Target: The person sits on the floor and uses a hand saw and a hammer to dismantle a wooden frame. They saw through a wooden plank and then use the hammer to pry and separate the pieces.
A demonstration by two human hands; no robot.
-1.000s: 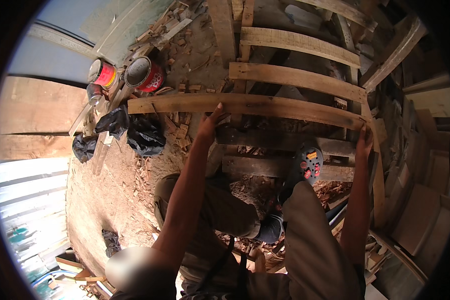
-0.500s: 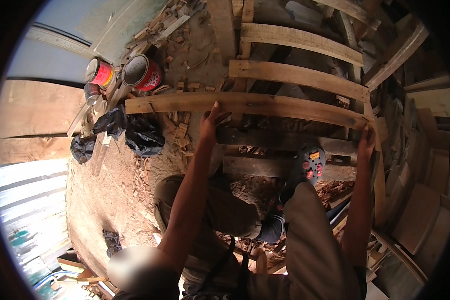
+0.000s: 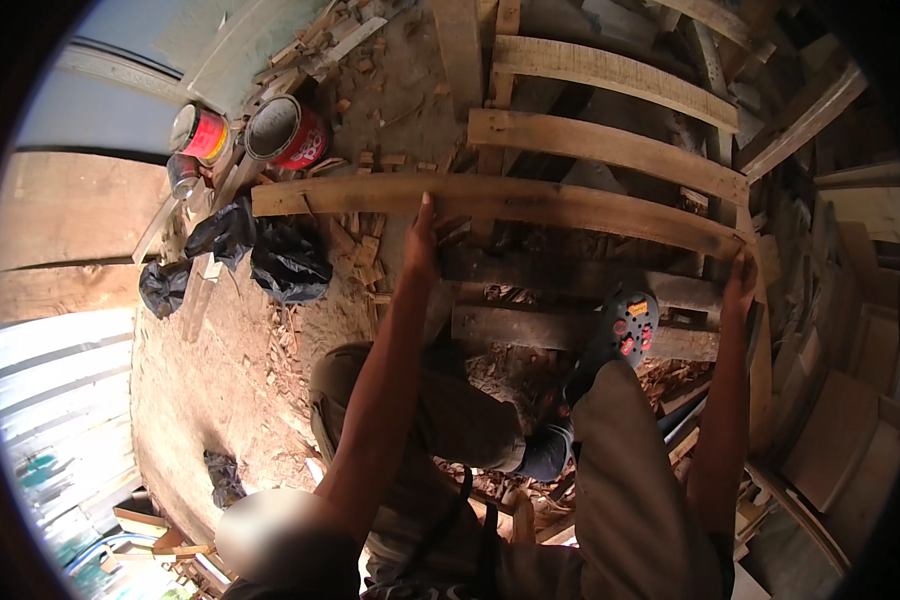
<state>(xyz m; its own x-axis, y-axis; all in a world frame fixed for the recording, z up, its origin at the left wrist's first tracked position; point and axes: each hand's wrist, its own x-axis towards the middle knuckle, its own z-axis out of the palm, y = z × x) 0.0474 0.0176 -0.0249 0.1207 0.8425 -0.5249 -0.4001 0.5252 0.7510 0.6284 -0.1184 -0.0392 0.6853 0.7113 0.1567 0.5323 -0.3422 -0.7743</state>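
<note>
A long wooden plank [image 3: 360, 196] lies across a slatted wooden frame, its left end reaching well past the frame. My left hand [image 3: 423, 245] grips the plank's near edge left of the frame, one digit up over the top face and the other fingers partly hidden below. At the plank's right end, my right hand [image 3: 739, 287] is closed round the near edge beside the frame's side rail. Beyond the plank are lighter slats [image 3: 610, 150] of the same frame. Nearer me run two darker slats [image 3: 580, 277], and my foot in a dark clog [image 3: 627, 325] rests over them.
Two red paint cans [image 3: 298, 138] stand at the far left, near black plastic bags [image 3: 288, 262]. Wood offcuts and chips litter the dirt floor [image 3: 220, 370]. An upright post [image 3: 457, 60] rises beyond the plank. Boards [image 3: 835, 440] are stacked along the right.
The whole view has shifted slightly, so things sit a little higher in it. Both hands keep their places on the plank, which shows no clear movement against the frame.
</note>
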